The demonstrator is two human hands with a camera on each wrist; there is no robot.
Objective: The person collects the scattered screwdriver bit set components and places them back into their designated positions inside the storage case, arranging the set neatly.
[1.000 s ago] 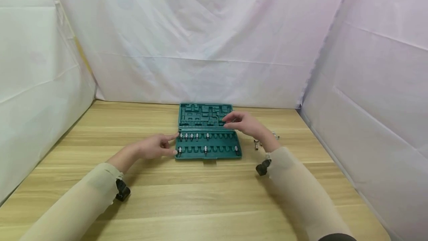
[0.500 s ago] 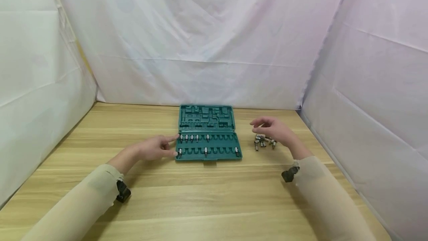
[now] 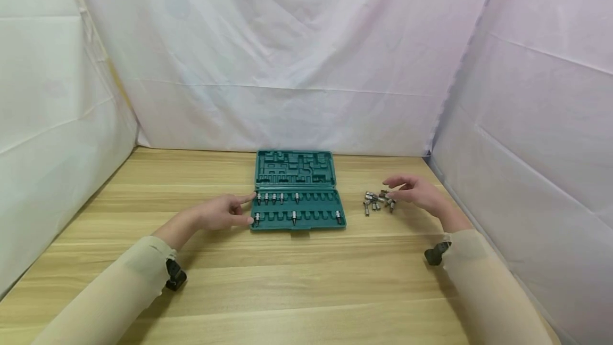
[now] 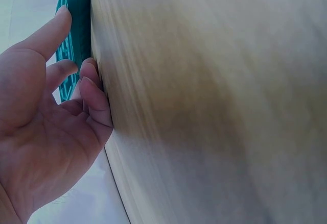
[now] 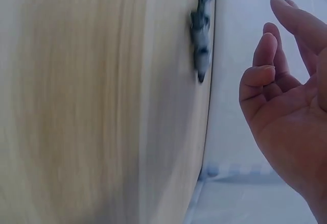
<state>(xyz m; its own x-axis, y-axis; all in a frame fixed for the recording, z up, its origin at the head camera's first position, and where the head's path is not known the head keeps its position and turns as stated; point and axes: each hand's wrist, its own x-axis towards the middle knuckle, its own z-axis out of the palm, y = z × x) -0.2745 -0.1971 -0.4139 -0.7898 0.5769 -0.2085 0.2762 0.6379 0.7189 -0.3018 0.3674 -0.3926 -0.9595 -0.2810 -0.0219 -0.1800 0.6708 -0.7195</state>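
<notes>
An open green plastic case (image 3: 313, 223) lies on the table with its lid folded back. Short metal bit sockets (image 3: 294, 217) sit in some slots of its two rows. At the case's left edge, my left hand (image 3: 217, 212) rests with thumb and index finger extended against its side; the left wrist view shows the other fingers (image 4: 94, 99) bent near the tabletop. My right hand (image 3: 419, 194) hovers at the right of a loose pile of bit sockets (image 3: 373, 199), fingers loosely bent. Nothing shows between its fingers (image 5: 265, 50) in the right wrist view.
The wooden table (image 3: 287, 286) carries the case and the pile. White cloth walls (image 3: 287, 57) enclose it at the back and both sides. The case lid (image 3: 295, 168) lies toward the back wall.
My right hand has moved right, from over the case's right side to beside the pile of bit sockets, which shows more fully. My left hand has stayed at the case's edge.
</notes>
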